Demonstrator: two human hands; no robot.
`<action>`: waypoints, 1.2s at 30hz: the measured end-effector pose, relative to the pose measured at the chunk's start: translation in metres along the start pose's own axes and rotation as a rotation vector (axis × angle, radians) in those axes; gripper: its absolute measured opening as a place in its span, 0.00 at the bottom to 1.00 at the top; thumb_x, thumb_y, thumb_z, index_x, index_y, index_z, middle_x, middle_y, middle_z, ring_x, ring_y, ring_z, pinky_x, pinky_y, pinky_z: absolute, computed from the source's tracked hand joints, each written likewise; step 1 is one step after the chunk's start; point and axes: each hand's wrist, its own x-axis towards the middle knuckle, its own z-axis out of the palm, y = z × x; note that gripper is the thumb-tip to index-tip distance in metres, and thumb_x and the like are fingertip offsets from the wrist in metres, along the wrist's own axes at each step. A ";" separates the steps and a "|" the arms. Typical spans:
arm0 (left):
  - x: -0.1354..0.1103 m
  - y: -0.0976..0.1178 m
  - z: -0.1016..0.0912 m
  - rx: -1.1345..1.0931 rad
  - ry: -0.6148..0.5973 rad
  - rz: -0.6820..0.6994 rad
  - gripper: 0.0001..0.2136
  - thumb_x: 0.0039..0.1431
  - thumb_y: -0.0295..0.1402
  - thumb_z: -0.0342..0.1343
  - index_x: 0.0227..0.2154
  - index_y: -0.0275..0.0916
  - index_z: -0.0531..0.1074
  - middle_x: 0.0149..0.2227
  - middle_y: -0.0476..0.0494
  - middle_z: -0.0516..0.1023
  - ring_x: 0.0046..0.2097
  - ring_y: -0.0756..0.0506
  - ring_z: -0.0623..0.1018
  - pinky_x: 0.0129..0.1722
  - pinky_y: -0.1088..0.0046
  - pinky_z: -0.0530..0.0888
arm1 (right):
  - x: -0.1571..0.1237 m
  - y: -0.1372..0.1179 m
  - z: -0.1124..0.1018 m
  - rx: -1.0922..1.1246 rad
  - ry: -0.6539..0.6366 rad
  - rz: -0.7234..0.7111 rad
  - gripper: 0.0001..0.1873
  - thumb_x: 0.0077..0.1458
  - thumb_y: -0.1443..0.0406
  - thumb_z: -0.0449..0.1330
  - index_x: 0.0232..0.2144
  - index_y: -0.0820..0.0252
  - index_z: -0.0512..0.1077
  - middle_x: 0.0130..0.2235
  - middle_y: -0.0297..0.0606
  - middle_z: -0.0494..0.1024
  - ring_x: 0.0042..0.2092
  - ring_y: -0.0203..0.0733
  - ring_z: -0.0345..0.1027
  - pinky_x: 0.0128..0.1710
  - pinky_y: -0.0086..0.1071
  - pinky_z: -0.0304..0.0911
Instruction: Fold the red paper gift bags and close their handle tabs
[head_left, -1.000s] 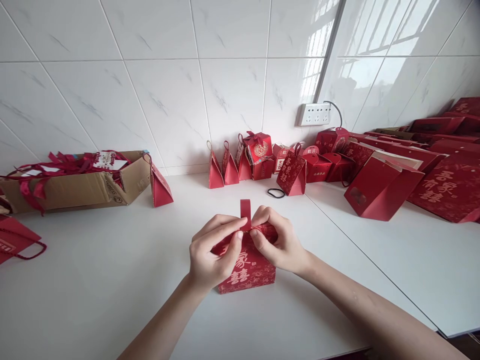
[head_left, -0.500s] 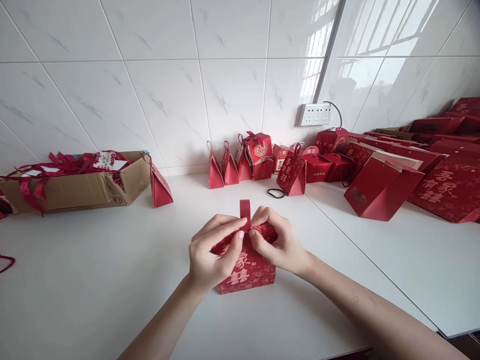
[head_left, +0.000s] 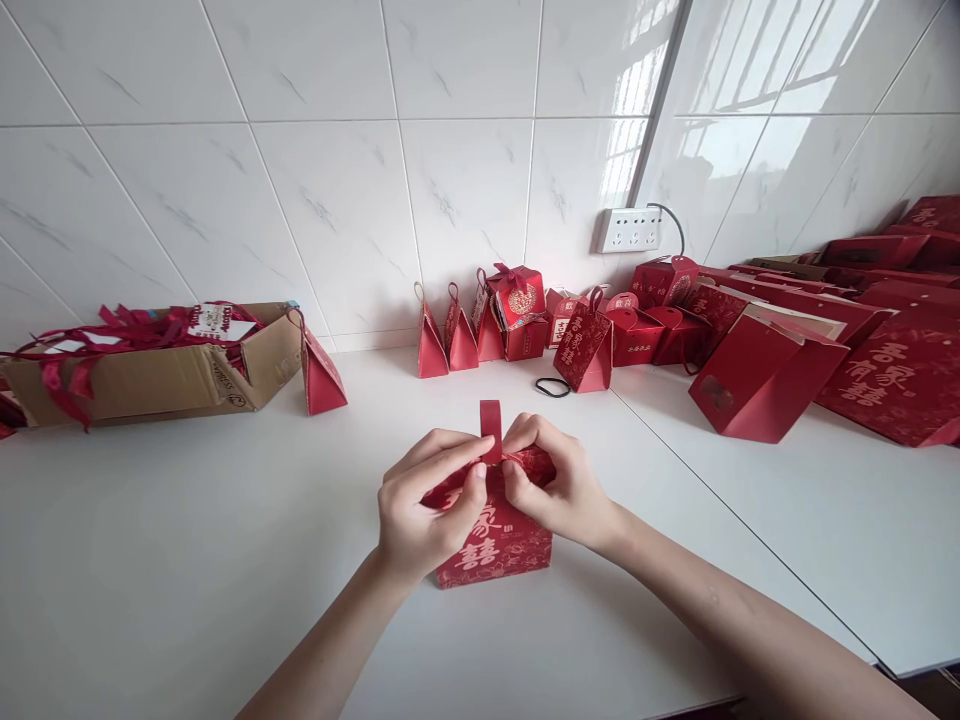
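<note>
A small red gift box [head_left: 499, 545] with gold characters stands on the white table [head_left: 187, 560] right in front of me. A red ribbon loop [head_left: 490, 427] sticks up from its top. My left hand [head_left: 424, 510] pinches the top of the box from the left, thumb and fingers pressed together beside the ribbon. From the right, my right hand [head_left: 551, 480] pinches the same top edge, fingers curled over it. Both hands hide most of the box's upper flaps.
A cardboard carton [head_left: 157, 375] with red ribbons lies at the back left, a red folded box [head_left: 321, 378] leaning by it. Several finished red boxes [head_left: 517, 315] line the wall. Larger red bags [head_left: 765, 375] crowd the right side. A black hair tie [head_left: 553, 387] lies near the wall socket [head_left: 628, 228].
A red bag with a cord handle at the far left edge has slid out of view. My hands stay pinched on the box top, with only slight finger shifts.
</note>
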 end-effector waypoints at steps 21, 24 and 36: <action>-0.002 -0.001 0.001 -0.045 -0.008 0.009 0.18 0.55 0.17 0.54 0.45 0.39 0.76 0.35 0.47 0.77 0.33 0.52 0.77 0.29 0.79 0.75 | 0.000 -0.002 -0.001 0.009 -0.003 -0.012 0.06 0.51 0.72 0.55 0.30 0.57 0.64 0.26 0.29 0.67 0.25 0.31 0.59 0.25 0.27 0.59; -0.002 -0.001 0.001 -0.018 -0.012 -0.001 0.17 0.55 0.16 0.54 0.44 0.39 0.76 0.34 0.47 0.77 0.33 0.53 0.77 0.29 0.80 0.75 | 0.000 -0.001 -0.001 0.002 -0.007 -0.003 0.07 0.51 0.72 0.55 0.30 0.56 0.63 0.26 0.28 0.67 0.25 0.31 0.58 0.24 0.27 0.58; -0.002 0.001 0.001 0.018 0.003 -0.003 0.16 0.56 0.17 0.54 0.43 0.40 0.77 0.34 0.48 0.78 0.32 0.53 0.77 0.29 0.80 0.75 | 0.000 -0.001 -0.001 0.001 -0.004 -0.010 0.07 0.50 0.73 0.55 0.30 0.57 0.64 0.26 0.29 0.68 0.25 0.31 0.60 0.25 0.27 0.59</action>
